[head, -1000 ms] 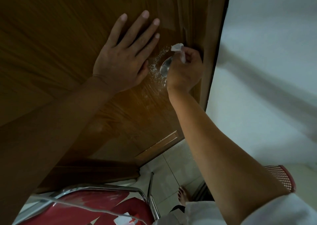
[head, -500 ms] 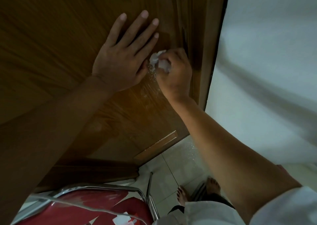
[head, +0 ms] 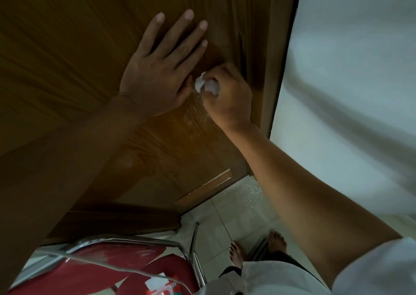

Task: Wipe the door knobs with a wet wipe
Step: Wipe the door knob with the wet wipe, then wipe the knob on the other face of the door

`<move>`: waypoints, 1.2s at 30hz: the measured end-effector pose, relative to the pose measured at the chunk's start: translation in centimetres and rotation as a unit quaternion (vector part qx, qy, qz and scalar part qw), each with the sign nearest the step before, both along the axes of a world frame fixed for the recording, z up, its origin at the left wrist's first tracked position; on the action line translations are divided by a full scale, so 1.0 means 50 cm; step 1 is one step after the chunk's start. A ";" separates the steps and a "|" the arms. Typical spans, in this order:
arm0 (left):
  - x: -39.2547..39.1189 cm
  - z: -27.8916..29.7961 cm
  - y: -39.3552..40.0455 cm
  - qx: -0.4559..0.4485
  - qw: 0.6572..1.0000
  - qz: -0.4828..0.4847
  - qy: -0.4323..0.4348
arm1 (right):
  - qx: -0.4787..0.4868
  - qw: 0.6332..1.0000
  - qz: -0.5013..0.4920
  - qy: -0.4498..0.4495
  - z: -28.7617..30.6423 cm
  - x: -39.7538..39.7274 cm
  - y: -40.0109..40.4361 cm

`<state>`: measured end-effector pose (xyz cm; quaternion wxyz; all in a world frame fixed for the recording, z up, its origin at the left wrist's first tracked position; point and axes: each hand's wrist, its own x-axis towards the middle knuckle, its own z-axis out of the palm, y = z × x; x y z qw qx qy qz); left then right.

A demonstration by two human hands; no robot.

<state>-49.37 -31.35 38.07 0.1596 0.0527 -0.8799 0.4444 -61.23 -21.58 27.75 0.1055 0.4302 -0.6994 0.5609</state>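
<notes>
The left hand (head: 157,78) lies flat against the wooden door (head: 67,58), fingers straight and spread, palm pressed to the panel; it holds nothing. Just beside its thumb, the right hand (head: 227,96) is curled tightly around a crumpled white wet wipe (head: 206,84), which shows between the thumb and the curled fingers. The right hand is pressed to the door at the edge nearest the frame; the door knob is hidden under this hand and the wipe. Below the right hand, the door surface carries a pale, wet-looking smear (head: 193,112). Below both forearms stands a red chair with a chrome frame (head: 135,261), with a small packet (head: 161,285) lying on its seat. Two bare feet (head: 236,252) stand on the tiled floor (head: 236,204).
</notes>
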 end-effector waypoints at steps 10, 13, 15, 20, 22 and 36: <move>-0.002 -0.003 -0.002 -0.004 1.000 0.010 -0.002 | 0.028 0.999 0.010 0.031 -0.001 -0.001 0.006; 0.001 -0.008 0.004 -0.004 1.000 0.013 0.003 | 0.024 0.999 0.028 0.027 0.012 -0.002 0.007; 0.011 -0.013 0.006 0.011 1.000 0.019 -0.004 | -0.008 1.000 0.021 -0.014 0.028 -0.003 0.004; 0.048 -0.026 0.013 0.043 0.998 0.054 -0.012 | -0.036 0.997 0.029 -0.059 0.035 0.022 0.000; 0.052 -0.031 0.020 0.041 0.997 0.068 -0.004 | -0.004 0.997 0.064 -0.039 0.023 0.039 0.005; 0.077 -0.074 0.036 0.029 0.994 0.101 0.028 | -0.055 0.996 0.016 -0.061 -0.034 0.088 -0.006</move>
